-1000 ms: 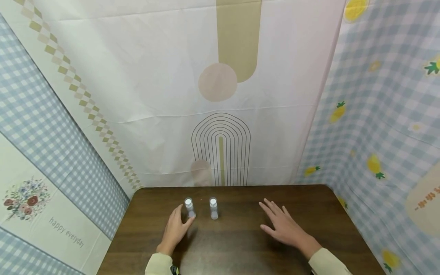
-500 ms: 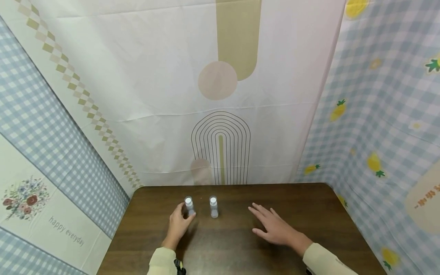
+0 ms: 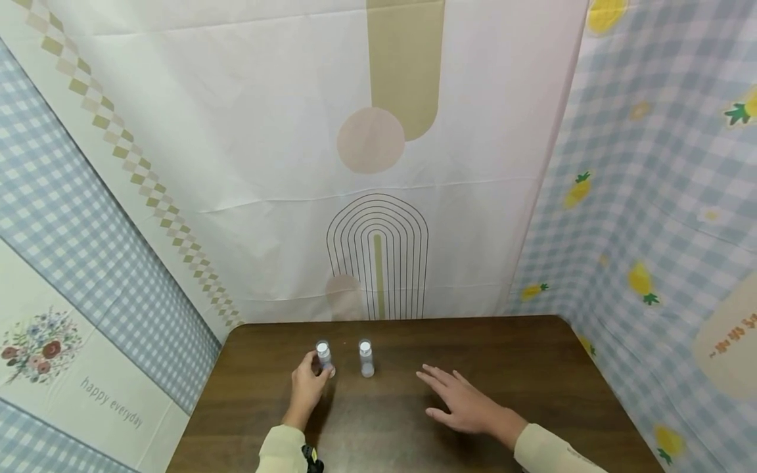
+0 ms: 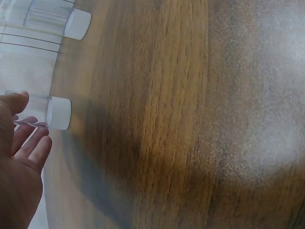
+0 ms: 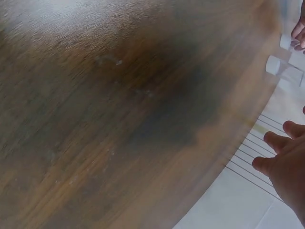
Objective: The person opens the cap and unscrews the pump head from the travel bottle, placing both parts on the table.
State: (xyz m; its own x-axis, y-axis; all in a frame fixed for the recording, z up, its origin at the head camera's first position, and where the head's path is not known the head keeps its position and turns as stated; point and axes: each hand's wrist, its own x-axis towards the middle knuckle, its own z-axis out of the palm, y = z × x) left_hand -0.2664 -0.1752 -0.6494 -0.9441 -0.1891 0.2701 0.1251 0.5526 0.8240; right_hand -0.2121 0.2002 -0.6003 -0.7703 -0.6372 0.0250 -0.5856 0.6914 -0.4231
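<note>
Bottles [image 3: 367, 362] and "happy everyday" cloth [image 3: 111, 402]

Glare on tabletop [image 4: 267, 143], soft shadows, slight haze

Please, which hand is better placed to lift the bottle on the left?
Probably left: the left hand has thumb and fingers around that bottle; the right hand holds nothing and is farther, with the other bottle between.

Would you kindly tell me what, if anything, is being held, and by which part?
The left hand holds the leftmost bottle by its clear body, between thumb and fingers; the right hand holds nothing.
</note>
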